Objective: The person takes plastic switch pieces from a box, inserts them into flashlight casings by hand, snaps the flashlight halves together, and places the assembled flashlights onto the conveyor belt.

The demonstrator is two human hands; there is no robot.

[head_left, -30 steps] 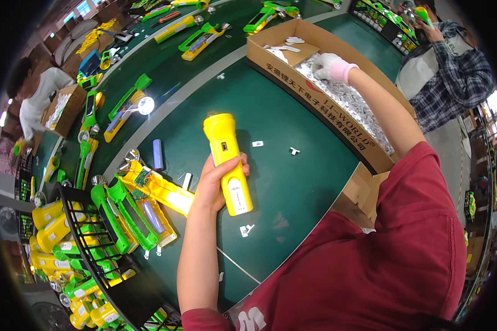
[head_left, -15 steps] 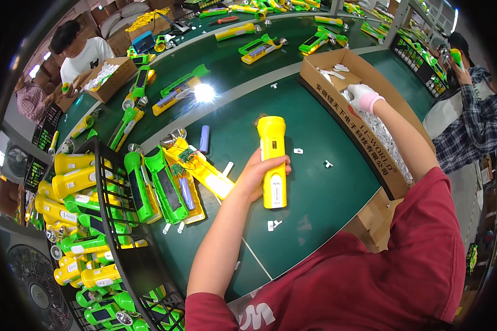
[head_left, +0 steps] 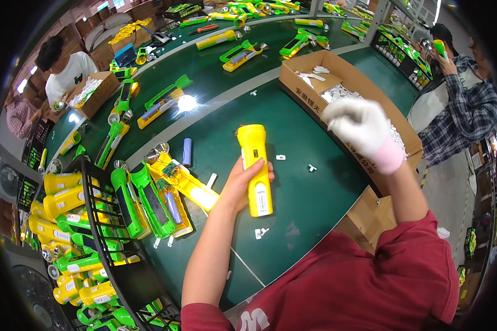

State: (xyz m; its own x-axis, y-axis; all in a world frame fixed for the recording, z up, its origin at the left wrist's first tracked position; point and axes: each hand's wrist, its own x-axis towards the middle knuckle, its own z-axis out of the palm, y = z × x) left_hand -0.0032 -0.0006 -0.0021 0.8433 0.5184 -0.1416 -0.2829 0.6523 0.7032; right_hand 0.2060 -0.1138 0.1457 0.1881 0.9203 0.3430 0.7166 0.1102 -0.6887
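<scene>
My left hand [head_left: 242, 185] grips a yellow flashlight [head_left: 255, 167] that lies lengthwise on the green table [head_left: 315, 198], lens end pointing away from me. My right hand [head_left: 364, 132], in a white glove with a pink cuff, is raised and blurred above the near edge of a cardboard box [head_left: 315, 107] full of small white parts [head_left: 342, 94]; whether it holds anything cannot be told. Tiny white clips [head_left: 280, 157] lie loose on the table beside the flashlight.
Opened yellow and green flashlight halves [head_left: 165, 198] lie left of the flashlight, with a blue battery [head_left: 186, 151]. A black wire rack [head_left: 94, 237] holds several yellow and green flashlights at the left. A conveyor [head_left: 204, 60] carries more units. Other people work at the far left and right.
My right hand has lifted out of the cardboard box toward me. My left hand stays on the yellow flashlight, and my view has shifted a little.
</scene>
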